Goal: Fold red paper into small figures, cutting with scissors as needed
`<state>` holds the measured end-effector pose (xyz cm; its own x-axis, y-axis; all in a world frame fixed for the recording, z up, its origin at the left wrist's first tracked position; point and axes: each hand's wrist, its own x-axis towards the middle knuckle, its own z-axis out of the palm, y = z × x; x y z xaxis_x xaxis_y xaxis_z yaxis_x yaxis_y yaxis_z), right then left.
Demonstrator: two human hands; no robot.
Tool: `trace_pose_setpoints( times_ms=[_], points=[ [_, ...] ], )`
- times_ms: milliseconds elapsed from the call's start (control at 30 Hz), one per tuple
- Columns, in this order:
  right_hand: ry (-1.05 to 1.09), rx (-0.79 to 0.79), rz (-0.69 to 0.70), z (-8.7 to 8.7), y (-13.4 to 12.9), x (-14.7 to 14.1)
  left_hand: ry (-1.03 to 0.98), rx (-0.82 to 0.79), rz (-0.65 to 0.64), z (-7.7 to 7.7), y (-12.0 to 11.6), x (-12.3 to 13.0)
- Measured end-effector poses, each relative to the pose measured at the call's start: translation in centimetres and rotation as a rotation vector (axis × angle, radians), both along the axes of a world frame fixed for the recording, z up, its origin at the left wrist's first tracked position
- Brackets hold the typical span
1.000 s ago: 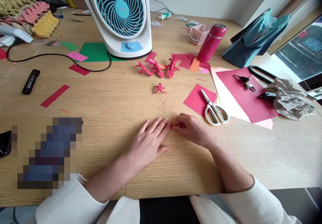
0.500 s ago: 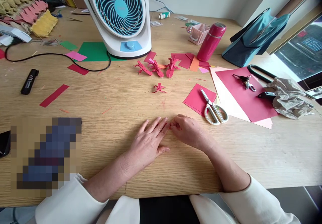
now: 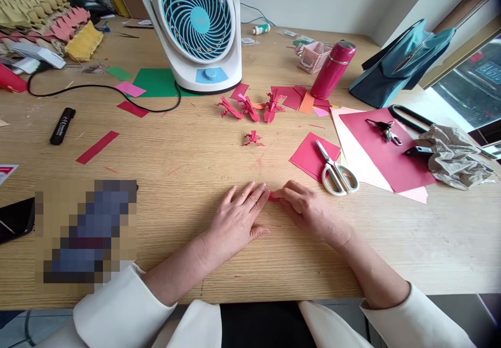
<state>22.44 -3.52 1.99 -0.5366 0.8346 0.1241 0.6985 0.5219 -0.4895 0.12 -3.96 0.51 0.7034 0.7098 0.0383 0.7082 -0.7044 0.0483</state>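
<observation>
My left hand (image 3: 238, 212) lies flat on the wooden table, fingers stretched out, the tips at a small red folded paper (image 3: 273, 196). Only a bit of that paper shows; the rest is hidden under the fingers. Thumb and fingers of my right hand (image 3: 305, 207) pinch its right end. Beyond my hands sits a small red origami figure (image 3: 253, 138), and several larger ones (image 3: 250, 109) stand in a row behind it. Red paper squares (image 3: 309, 152) lie to the right of my right hand, with white-handled scissors (image 3: 337, 173) partly on them.
A white and blue fan (image 3: 199, 30) stands at the back. At right are a red bottle (image 3: 332, 71), large paper sheets (image 3: 391, 155), keys (image 3: 387, 130) and a teal bag (image 3: 395, 71). On the left lie a black marker (image 3: 62, 126), a red paper strip (image 3: 97, 147) and a phone (image 3: 18, 220).
My right hand has shifted slightly right and its fingers have opened out a little, so more of the red paper shows. My left hand still lies flat. The view has swung slightly left.
</observation>
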Motion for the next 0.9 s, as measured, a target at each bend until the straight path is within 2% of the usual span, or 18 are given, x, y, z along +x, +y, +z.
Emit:
trace_pose_setpoints(
  times_ms=[100, 267, 500, 700, 800, 900],
  points=[
    [-0.122, 0.122, 0.113, -0.4, -0.8, 0.2, -0.001, 0.002, 0.002, -0.1, 0.0, -0.1],
    [-0.353, 0.282, 0.179, -0.7, -1.2, 0.1, 0.014, -0.004, 0.002, -0.3, 0.0, -0.1],
    [-0.440, 0.483, 0.226, -1.0, -1.4, 0.2, 0.037, -0.036, -0.013, -0.1, 0.3, -0.2],
    [-0.454, 0.527, 0.263, -0.4, -1.5, 0.7, 0.019, -0.016, -0.065, 0.4, 0.8, -0.5],
    [-0.466, 0.502, 0.272, -0.4, -1.6, 1.0, -0.064, 0.047, -0.092, -0.3, 1.1, -0.3],
    [-0.446, 0.496, 0.247, -0.8, -1.8, 1.4, -0.238, 0.124, -0.112, -1.2, 1.6, 0.2]
  ],
)
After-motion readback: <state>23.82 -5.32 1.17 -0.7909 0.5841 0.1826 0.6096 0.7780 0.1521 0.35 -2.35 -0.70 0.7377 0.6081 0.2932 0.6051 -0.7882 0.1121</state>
